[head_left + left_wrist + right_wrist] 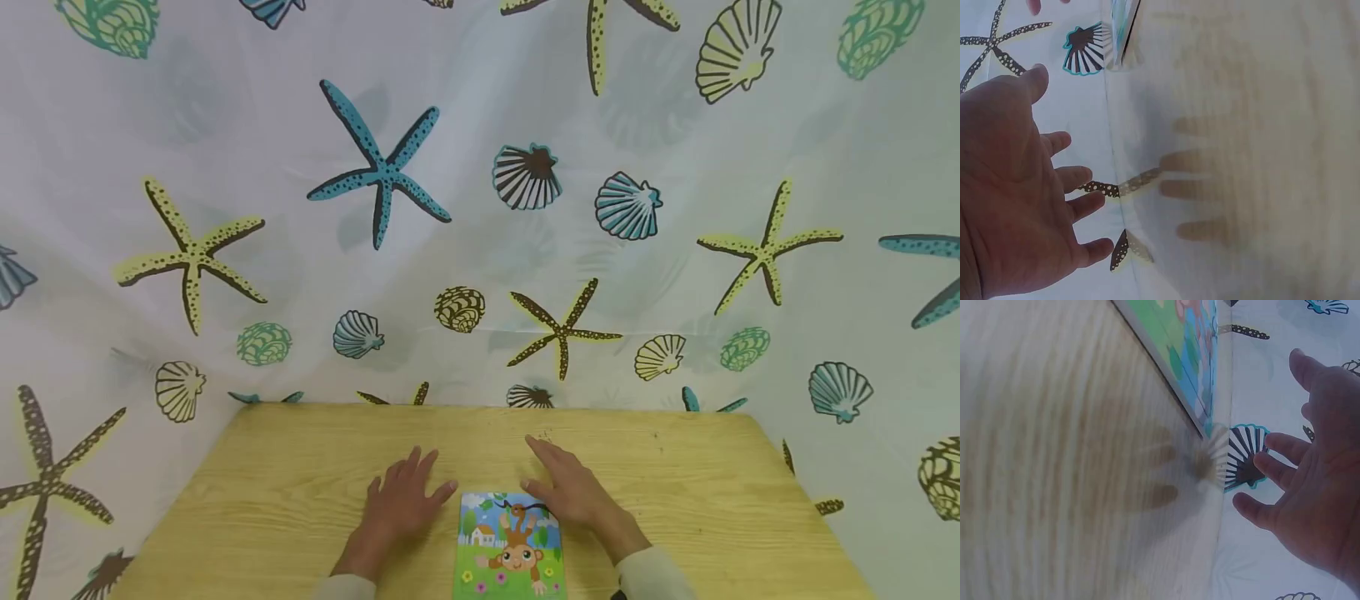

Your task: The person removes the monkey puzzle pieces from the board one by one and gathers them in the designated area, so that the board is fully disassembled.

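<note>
1. Left hand: bare; fingers spread and loosely bent, pointing away from the wearer, thumb out toward the right; holds nothing. The left wrist view shows it raised clear of the surface, finger reflections below.
2. Right hand: bare; fingers extended forward and to the left, thumb apart from them; holds nothing. Also raised above the surface, in the right wrist view.
3. Picture board: one, flat, lying on the surface between the hands, nearer the wearer than the fingertips. Left hand just beside its left edge, apart; right thumb overlaps its upper right corner in the head view, but the right wrist view shows a gap. Design: monkey upside down, tail on a branch, with house, fence, trees, flowers.
4. Sleeves, pair: pale cuffs, left and right, at the wrists.
5. Surface: wood-grained, yellowish.
6. Cloth: white, behind and at both sides of the surface; printed with starfish and shells, blue, yellow, green, brown.
</note>
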The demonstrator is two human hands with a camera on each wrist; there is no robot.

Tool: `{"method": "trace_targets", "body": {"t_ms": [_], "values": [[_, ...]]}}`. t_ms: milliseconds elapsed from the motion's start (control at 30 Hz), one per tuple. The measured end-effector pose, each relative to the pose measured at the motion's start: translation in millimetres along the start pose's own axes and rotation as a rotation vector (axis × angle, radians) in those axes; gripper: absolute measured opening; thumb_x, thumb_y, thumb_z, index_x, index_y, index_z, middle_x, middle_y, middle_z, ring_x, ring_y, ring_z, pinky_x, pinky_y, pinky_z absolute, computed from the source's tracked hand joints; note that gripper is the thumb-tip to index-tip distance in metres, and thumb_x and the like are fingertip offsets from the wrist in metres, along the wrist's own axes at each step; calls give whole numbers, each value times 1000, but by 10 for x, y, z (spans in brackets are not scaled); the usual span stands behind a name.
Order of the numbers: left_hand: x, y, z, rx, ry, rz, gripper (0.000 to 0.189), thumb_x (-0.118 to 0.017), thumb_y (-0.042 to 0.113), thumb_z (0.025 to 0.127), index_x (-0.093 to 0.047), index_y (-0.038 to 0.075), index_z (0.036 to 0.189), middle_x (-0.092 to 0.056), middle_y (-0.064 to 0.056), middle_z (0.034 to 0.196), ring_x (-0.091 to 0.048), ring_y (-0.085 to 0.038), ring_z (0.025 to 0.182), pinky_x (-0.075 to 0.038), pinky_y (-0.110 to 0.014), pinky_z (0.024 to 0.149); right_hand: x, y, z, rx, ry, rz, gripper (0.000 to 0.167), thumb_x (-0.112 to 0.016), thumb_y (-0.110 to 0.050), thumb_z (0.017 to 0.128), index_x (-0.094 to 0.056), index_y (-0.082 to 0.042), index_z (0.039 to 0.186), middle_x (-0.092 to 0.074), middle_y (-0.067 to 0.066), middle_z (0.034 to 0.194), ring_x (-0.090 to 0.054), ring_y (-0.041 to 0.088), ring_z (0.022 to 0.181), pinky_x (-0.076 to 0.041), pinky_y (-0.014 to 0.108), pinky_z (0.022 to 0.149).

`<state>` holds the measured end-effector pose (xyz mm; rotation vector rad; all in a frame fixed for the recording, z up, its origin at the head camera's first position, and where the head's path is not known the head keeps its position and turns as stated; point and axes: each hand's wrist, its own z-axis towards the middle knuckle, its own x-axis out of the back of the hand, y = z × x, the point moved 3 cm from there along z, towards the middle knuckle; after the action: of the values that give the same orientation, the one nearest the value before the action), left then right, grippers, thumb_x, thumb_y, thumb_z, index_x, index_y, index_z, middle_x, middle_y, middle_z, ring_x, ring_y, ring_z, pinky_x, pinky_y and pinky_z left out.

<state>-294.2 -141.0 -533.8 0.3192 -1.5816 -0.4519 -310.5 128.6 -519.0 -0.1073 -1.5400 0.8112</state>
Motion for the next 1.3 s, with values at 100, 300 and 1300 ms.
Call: {"method": "trace_targets", "body": {"t_ms": [100,300,1300], "values": [[-50,36,-51,-15,-28,8,73,-45,62,94,-37,16,149,-27,-15,159,-30,-42,142,-17,-74,108,-50,-19,7,18,-5,-7,64,-53,-40,98,-27,-22,154,-36,10,155,-34,39,141,-33,64,109],[-133,94,-178,-35,-127,2,74,-48,64,92,-37,18,150,-29,-13,159,-32,-42,140,-24,-74,104,-183,-98,15,47,-42,-3,59,-55,-37,98,-34,-20,151,-44,8,149,-41,38,136,-35,68,103],[-212,286,-513,-126,-224,62,84,-73,61,74,-47,18,141,-34,-12,156,-31,-42,141,-26,-74,104,-548,-540,209,79,-228,-137,43,-70,-48,84,-63,-28,121,-49,-5,113,-47,10,93,-46,26,76]]}}
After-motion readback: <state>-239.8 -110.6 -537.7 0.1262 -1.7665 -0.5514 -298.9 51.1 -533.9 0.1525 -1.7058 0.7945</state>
